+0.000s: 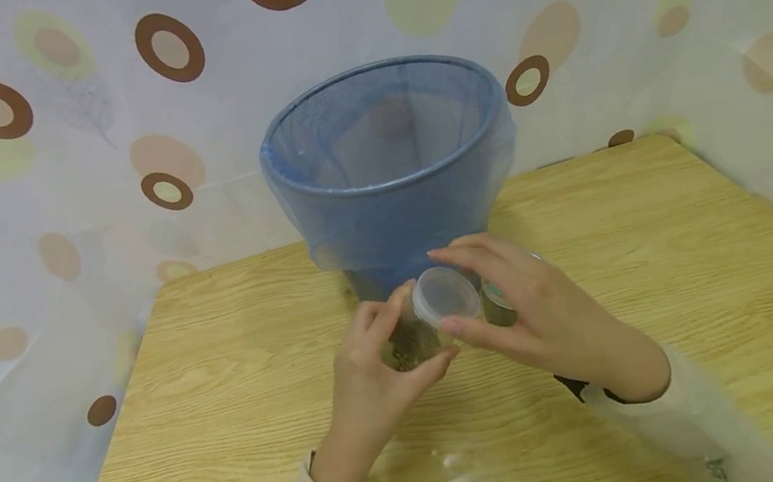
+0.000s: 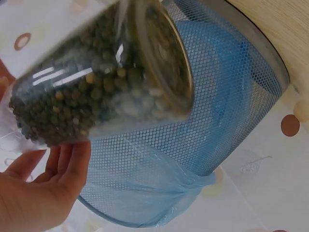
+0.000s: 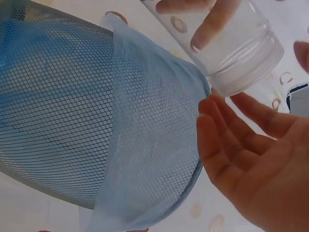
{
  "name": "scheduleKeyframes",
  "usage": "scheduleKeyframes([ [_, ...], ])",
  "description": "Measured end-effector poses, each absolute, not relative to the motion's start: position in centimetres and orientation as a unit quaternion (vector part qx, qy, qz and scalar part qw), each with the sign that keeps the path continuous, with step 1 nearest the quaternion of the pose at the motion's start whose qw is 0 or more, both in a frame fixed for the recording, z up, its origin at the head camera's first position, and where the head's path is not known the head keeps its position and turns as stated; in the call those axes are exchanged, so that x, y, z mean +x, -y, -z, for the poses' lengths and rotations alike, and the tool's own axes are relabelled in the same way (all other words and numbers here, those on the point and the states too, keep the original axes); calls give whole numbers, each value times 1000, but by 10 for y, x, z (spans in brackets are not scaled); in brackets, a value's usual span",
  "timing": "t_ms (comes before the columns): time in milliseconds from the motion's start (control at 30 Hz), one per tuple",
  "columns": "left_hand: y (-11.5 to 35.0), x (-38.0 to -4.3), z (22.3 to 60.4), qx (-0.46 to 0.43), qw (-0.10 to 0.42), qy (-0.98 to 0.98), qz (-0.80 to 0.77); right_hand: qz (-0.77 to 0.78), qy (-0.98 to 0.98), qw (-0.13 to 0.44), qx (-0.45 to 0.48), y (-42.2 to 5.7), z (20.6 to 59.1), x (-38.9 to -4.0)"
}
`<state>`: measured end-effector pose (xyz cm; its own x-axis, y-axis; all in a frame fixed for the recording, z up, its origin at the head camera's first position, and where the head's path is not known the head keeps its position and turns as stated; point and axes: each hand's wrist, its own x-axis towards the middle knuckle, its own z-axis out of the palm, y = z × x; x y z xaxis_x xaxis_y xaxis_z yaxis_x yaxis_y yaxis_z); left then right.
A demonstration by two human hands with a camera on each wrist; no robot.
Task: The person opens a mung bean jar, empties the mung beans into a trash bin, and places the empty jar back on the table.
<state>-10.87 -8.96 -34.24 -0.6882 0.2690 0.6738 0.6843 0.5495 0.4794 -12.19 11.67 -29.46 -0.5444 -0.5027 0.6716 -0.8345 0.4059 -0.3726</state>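
My left hand (image 1: 369, 370) grips a clear plastic jar (image 1: 409, 345) round its side, fingers on one side and thumb on the other. Small dark green beans (image 2: 77, 99) are heaped inside, and the jar lies tilted in the left wrist view. Its translucent lid (image 1: 446, 295) points up and to the right. Around the lid, my right hand (image 1: 541, 305) has its thumb and fingers spread apart, with the thumb overlapping the lid's edge. Its fingertips (image 3: 206, 118) are loosely bent just beside the lid in the right wrist view.
A blue mesh waste bin (image 1: 415, 228) with a thin blue bag folded over its rim stands just beyond my hands. Partly hidden behind my right hand is a small container (image 1: 498, 309) with some green on top. The wooden table (image 1: 244, 398) meets patterned curtains (image 1: 103, 227).
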Motion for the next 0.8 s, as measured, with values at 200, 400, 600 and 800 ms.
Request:
scheduleKeyframes([
  [200, 84, -111, 346, -289, 368, 839, 279, -266, 838, 324, 349, -108, 301, -118],
  [400, 83, -110, 347, -288, 374, 840, 270, -216, 844, 350, 344, -104, 304, -118],
  [600, 83, -110, 348, -294, 352, 843, 281, -190, 837, 361, 364, -105, 303, -119],
  [800, 85, -110, 347, -294, 331, 849, 288, -191, 839, 325, 393, -109, 302, -120],
])
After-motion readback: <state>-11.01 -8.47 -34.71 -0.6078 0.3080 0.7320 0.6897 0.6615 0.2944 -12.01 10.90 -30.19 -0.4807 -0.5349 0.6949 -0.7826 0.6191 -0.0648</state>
